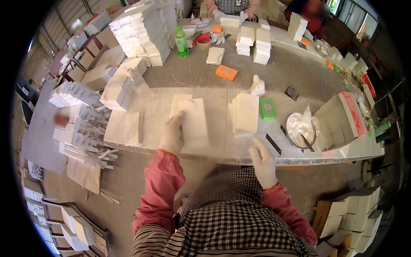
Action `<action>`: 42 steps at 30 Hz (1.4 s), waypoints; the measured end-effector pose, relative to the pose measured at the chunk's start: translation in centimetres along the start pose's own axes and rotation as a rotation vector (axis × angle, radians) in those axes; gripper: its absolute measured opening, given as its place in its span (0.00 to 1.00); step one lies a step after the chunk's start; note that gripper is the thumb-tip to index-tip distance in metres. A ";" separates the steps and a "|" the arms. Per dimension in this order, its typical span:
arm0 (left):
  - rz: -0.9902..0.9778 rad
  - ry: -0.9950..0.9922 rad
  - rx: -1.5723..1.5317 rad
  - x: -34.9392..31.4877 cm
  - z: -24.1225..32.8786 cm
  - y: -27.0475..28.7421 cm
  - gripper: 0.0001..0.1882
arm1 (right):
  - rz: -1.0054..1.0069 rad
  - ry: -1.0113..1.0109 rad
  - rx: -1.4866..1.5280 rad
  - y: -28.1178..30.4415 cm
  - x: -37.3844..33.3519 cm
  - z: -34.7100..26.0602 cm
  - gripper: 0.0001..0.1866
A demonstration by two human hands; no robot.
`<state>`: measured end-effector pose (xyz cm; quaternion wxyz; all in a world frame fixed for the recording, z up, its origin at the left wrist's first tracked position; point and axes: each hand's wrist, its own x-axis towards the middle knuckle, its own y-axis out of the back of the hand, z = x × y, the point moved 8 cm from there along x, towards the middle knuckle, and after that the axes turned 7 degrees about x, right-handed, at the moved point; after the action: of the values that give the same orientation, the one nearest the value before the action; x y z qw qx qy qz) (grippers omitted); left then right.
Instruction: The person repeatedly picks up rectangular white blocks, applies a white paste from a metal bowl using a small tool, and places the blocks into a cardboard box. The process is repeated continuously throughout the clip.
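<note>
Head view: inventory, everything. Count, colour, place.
Bench: one, grey, centre
Loose panels: several, white, bench front
Panel stack: one, white, bench centre
Tall stacks: several, white, back left
Bowl: one, silvery, bench right
Strips: 2+, black, by bowl
Carton: one, white and pink, right end
Green box: one, green, by panel stack
Orange boxes: 2+, orange, rear bench
Bottles: two, green and clear, back left
Pale boxes: several, cream, lower right
Co-workers: 2+, mixed clothing, far side
Left hand: one, white-gloved, on loose panels
Right hand: one, white-gloved, front edge

At the left fingers (180, 118), the front slab (195, 122) partly hides the rear slab (176, 103). Far beyond the right fingers (256, 150), a co-worker (234, 6) is cut off.
</note>
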<state>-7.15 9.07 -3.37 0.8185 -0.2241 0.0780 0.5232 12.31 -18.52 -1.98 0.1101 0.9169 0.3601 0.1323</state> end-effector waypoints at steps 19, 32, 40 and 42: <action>0.344 -0.305 1.469 7.3 7.7 2.2 0.21 | 0.131 0.070 -0.298 1.1 3.2 1.8 0.28; -0.378 -0.500 1.023 -2.1 -5.2 -11.1 0.27 | 0.087 -0.044 0.072 0.3 5.5 6.8 0.26; -0.377 -0.448 1.056 -3.7 -7.1 -13.4 0.30 | 0.055 -0.248 0.300 0.0 6.7 8.2 0.27; -0.423 -0.561 1.199 -4.4 -8.3 -13.8 0.29 | 0.054 -0.310 0.371 0.0 6.9 7.9 0.25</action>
<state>4.09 -3.11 -5.21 0.8746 0.4002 0.0940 0.2571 19.76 -14.64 -8.28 -0.0096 0.9400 0.3325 -0.0756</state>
